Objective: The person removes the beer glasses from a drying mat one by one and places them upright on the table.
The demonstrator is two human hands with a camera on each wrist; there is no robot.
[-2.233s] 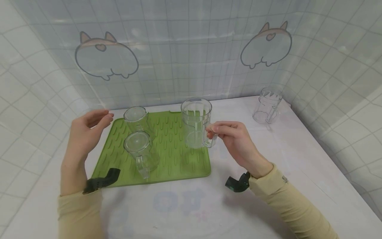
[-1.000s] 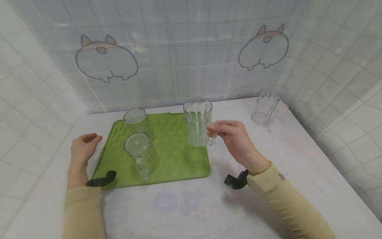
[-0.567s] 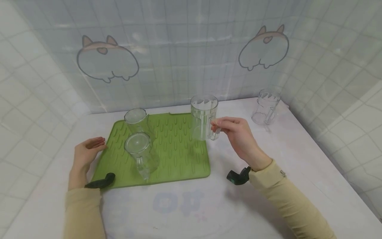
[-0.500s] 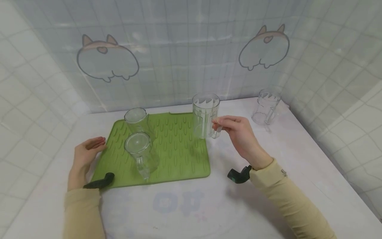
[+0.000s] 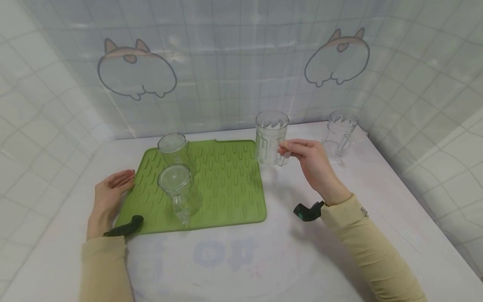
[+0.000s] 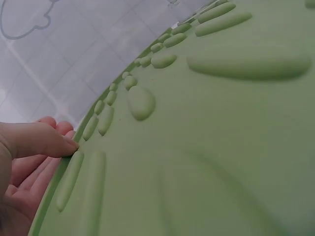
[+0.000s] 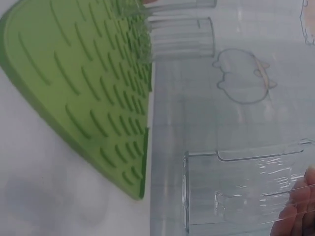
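Note:
My right hand pinches the handle of a clear mug, held upright near the green mat's back right corner. In the right wrist view the fingers show beside that mug. At the left edge of the green mat lies my left hand; in the left wrist view its thumb touches the mat's rim. Two clear mugs stand on the mat's left half, one behind, the other in front with its handle toward me.
Another clear mug stands on the white tabletop at the back right. Tiled sheeting with cartoon drawings rises behind the table and along both sides. A dark device is strapped at each wrist.
The right hand has carried its mug rightward and away from me, from over the mat's right part to its back right corner. The left hand has come down to the mat's left edge.

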